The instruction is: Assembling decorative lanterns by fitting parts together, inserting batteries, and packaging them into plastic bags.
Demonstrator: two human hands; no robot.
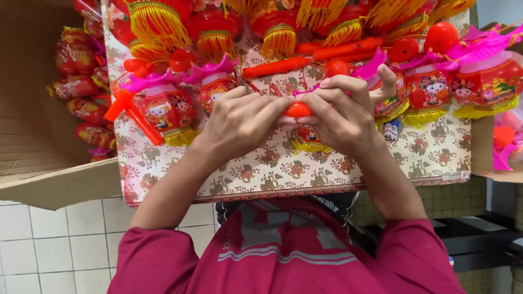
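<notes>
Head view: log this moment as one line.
left hand: grips orange stick | right hand: grips same stick | below: small red lantern | surface: floral board | left: cardboard box

Floral-patterned board (272, 169) carries red toy lanterns (166, 111).

I counted two hands, my left hand (239, 122) and my right hand (340, 114). Together they held one small orange stick (298, 110). I saw about four little red lanterns with pink tops on the flowery surface (272, 169). One cardboard box (32, 147) sat on the left, with many wrapped lanterns, too many to count.
</notes>
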